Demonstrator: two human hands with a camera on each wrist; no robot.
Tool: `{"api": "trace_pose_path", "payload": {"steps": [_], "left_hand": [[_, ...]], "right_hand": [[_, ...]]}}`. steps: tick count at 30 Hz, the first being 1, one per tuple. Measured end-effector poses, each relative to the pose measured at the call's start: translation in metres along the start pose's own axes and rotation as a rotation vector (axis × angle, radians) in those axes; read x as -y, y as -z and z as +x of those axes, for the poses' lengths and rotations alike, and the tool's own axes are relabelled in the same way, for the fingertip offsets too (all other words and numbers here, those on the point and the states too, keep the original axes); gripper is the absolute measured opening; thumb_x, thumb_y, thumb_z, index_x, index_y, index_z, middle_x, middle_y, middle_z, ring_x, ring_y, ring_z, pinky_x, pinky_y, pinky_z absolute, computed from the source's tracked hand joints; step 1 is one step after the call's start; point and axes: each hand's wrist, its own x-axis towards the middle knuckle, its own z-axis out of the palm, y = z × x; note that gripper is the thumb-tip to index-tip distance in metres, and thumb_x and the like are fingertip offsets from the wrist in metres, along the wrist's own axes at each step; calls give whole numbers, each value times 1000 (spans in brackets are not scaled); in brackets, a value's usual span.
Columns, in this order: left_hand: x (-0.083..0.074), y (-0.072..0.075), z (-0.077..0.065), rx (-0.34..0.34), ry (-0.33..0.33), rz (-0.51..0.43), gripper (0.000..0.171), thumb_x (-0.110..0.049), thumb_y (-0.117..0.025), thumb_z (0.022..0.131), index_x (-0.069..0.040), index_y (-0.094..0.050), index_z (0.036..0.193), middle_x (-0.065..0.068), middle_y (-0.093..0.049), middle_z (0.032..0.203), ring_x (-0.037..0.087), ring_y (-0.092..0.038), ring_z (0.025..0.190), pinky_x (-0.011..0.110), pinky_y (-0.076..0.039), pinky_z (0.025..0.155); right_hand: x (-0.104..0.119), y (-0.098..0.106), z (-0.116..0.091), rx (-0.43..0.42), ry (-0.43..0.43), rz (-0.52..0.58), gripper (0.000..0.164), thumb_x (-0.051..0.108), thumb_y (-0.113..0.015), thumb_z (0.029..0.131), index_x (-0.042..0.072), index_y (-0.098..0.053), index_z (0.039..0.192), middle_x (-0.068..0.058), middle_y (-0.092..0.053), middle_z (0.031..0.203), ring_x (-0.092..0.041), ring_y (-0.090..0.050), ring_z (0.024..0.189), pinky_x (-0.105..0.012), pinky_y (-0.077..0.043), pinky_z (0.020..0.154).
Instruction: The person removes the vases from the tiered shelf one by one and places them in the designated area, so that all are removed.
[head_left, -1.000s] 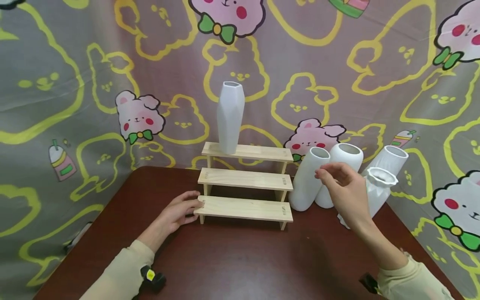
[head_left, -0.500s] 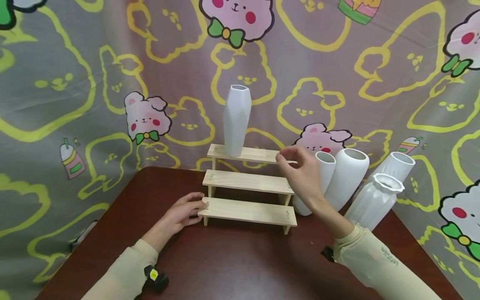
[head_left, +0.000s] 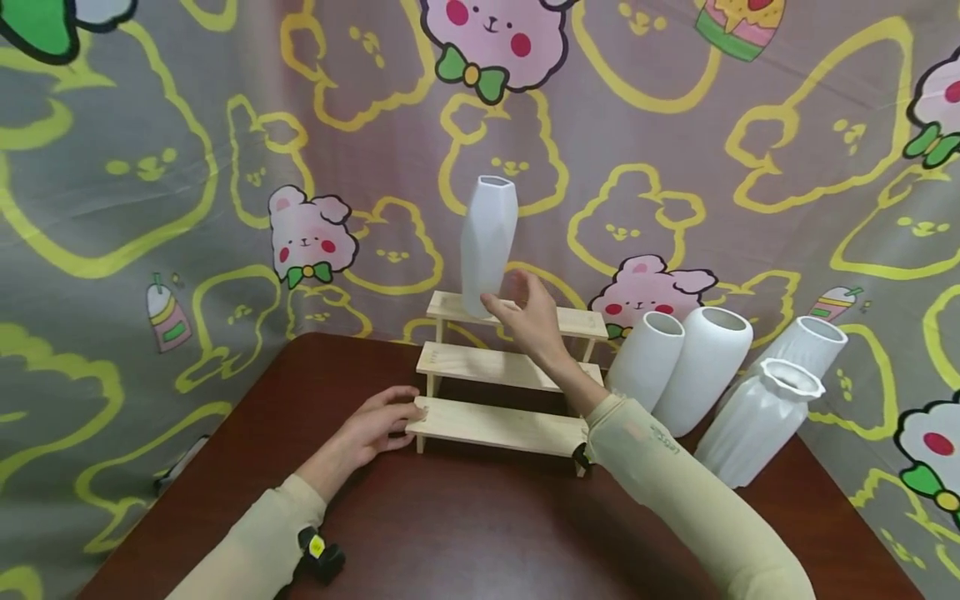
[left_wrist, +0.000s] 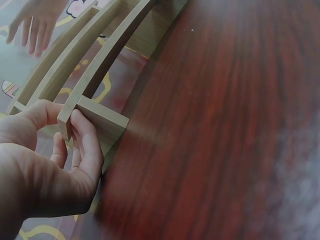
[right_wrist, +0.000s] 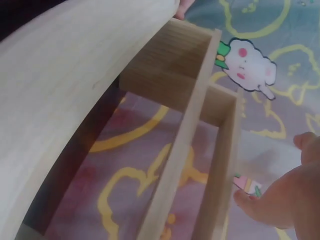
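A three-step wooden display stand (head_left: 487,427) stands on the table. My left hand (head_left: 375,423) grips the left end of its lowest board; the left wrist view shows thumb and fingers (left_wrist: 89,145) around the board's end. On the top step a tall white faceted vase (head_left: 488,237) stands upright near the left end. My right hand (head_left: 534,321) is at the lower right side of this vase, thumb and fingers spread apart, thumb tip overlapping its base in the head view. In the right wrist view the right hand (right_wrist: 287,197) shows beyond the steps with its fingers apart.
Several white vases lean together to the right of the stand: two smooth ones (head_left: 645,362), a ribbed one (head_left: 819,342) and one with a ruffled rim (head_left: 757,425). A patterned curtain (head_left: 637,108) hangs behind the dark red-brown table (head_left: 465,533).
My right hand has moved left from above the white vases, across the stand, to the faceted vase, and its fingers have spread. My left hand keeps its grip on the lowest board.
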Motion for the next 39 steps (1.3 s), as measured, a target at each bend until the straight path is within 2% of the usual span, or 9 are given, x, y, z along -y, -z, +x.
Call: {"api": "trace_pose_path", "payload": {"steps": [5,9,14,27,39], "left_hand": [[-2,-4,-2,7,7,2,57,-8,-75,87,-3,-49,138,13,-65,105,20,-66,87,35,-53,70],[-6,-4,-1,8,3,10,59,-8,-75,87,-4,-48,139,13,-65,106,20,-66,87,35,-53,70],[-8,-3,0,15,0,5,60,-9,-75,87,-4,-47,140,13,-65,106,20,-66,88,35,-53,71],[-2,-1,-1,8,15,-4,57,-8,-75,87,-5,-50,138,13,-66,106,20,-67,88,35,-53,71],[-1,0,0,6,13,-4,60,-8,-75,88,-4,-48,140,12,-66,106,20,-66,87,35,-53,71]], "right_hand": [[-6,-13,10,-5,-29,50,81,38,-84,86,4,-44,148,-11,-57,136,-24,-58,122,-35,-51,94],[-3,-20,17,-3,-39,38,81,42,-82,87,8,-44,149,-11,-58,137,-26,-58,123,-40,-53,92],[-3,-26,21,-2,-24,48,74,38,-81,88,11,-46,148,-11,-60,134,-27,-61,119,-45,-54,87],[-11,-40,19,-52,33,75,61,21,-78,91,5,-50,143,-16,-60,134,-32,-62,118,-43,-54,89],[-12,-41,19,-26,73,71,54,18,-76,94,5,-53,141,-16,-62,131,-31,-63,116,-42,-54,89]]}}
